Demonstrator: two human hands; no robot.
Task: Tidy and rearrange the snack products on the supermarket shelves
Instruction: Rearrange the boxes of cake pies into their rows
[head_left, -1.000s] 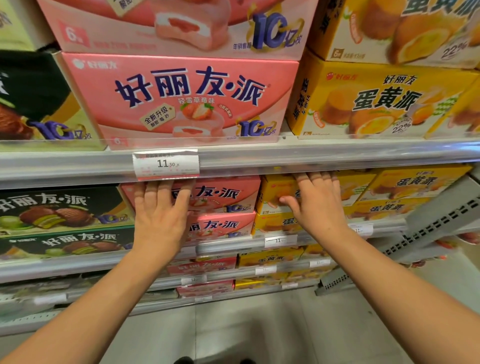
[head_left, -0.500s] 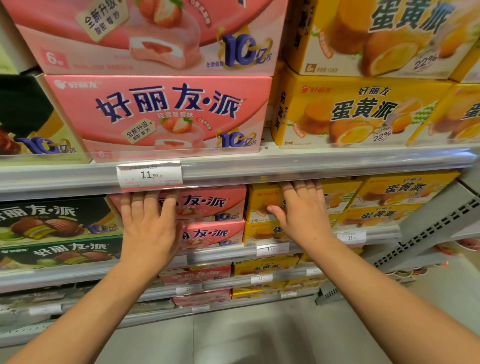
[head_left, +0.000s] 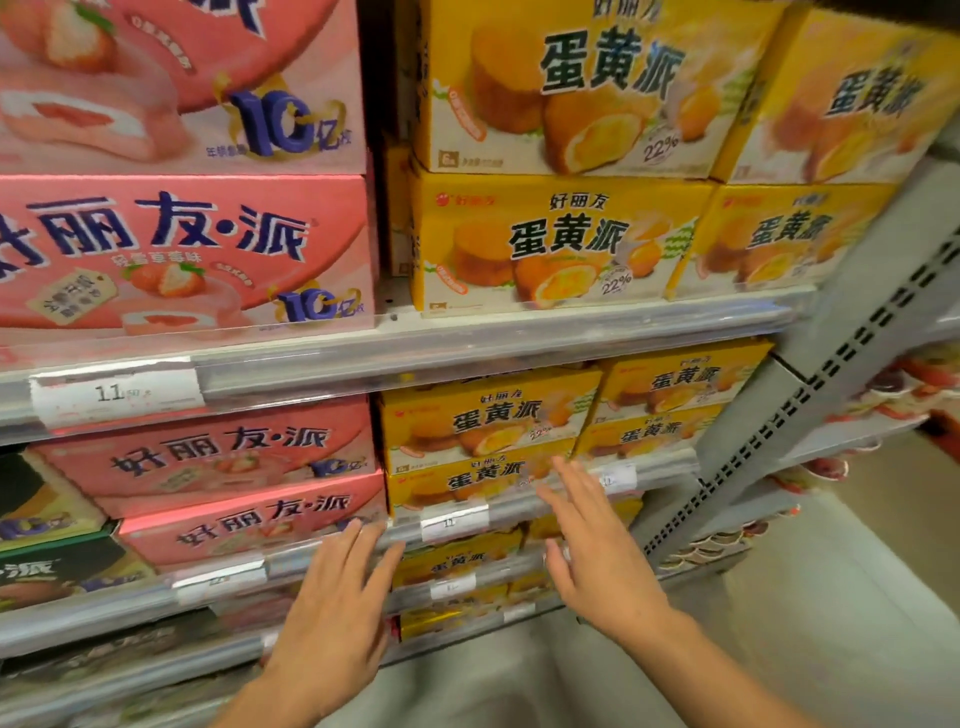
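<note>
Pink strawberry pie boxes (head_left: 171, 249) stand stacked on the upper shelf, with yellow egg-yolk pie boxes (head_left: 556, 239) to their right. The shelf below carries more pink boxes (head_left: 218, 457) and yellow boxes (head_left: 483, 421). My left hand (head_left: 337, 597) hangs in front of the lower shelf rail with fingers straight, holding nothing. My right hand (head_left: 592, 545) is spread flat a little in front of the lowest yellow box (head_left: 467, 480), fingertips near its right end. Whether either hand touches the shelf I cannot tell.
Green and dark pie boxes (head_left: 47, 519) sit at the lower left. Shelf rails carry white price tags (head_left: 114, 395). A grey perforated upright (head_left: 810, 415) bounds the shelves on the right, with more goods (head_left: 893, 395) beyond it. Pale floor (head_left: 810, 623) lies below.
Both hands have come off the boxes on the second shelf and dropped lower, away from the shelf. The view has swung right and closer to the shelves.
</note>
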